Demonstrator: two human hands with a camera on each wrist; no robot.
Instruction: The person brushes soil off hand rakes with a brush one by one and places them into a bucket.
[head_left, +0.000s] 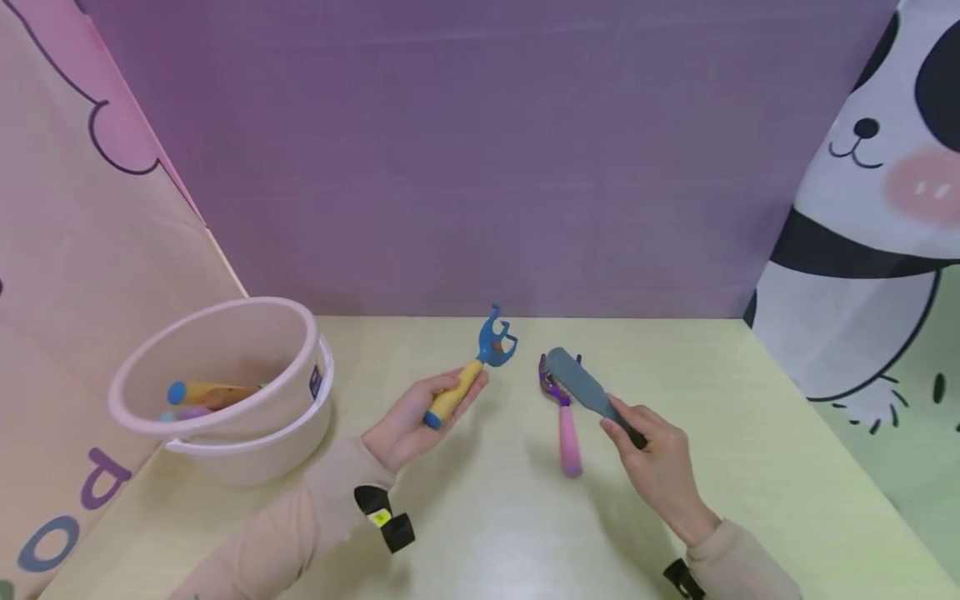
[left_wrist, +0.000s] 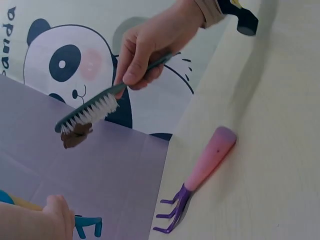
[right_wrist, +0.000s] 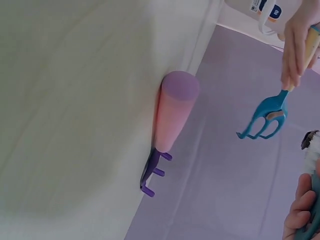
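My left hand (head_left: pixel 420 421), palm turned up, holds a small hand rake (head_left: pixel 459 393) by its yellow handle. Its blue curved tines point away from me, and a small brown bit (right_wrist: pixel 275 115) shows at their base. A dark grey-green brush (head_left: pixel 581 383) is pinched by its handle in my right hand (head_left: pixel 663 467), white bristles downward. At the bristles' far end in the left wrist view is a brown clump (left_wrist: pixel 76 136). Under the brush, on the table, lies a second hand rake (head_left: pixel 570 442) with a pink handle and purple tines. The brush and the blue tines are apart.
Two pale tubs stand stacked at the left, the upper tub (head_left: pixel 225 317) tilted in the lower tub (head_left: pixel 258 467). Inside the upper one lie a yellow handle with a blue end (head_left: pixel 198 393) and other coloured pieces. A purple backdrop (head_left: pixel 480 167) rises behind the table (head_left: pixel 675 358).
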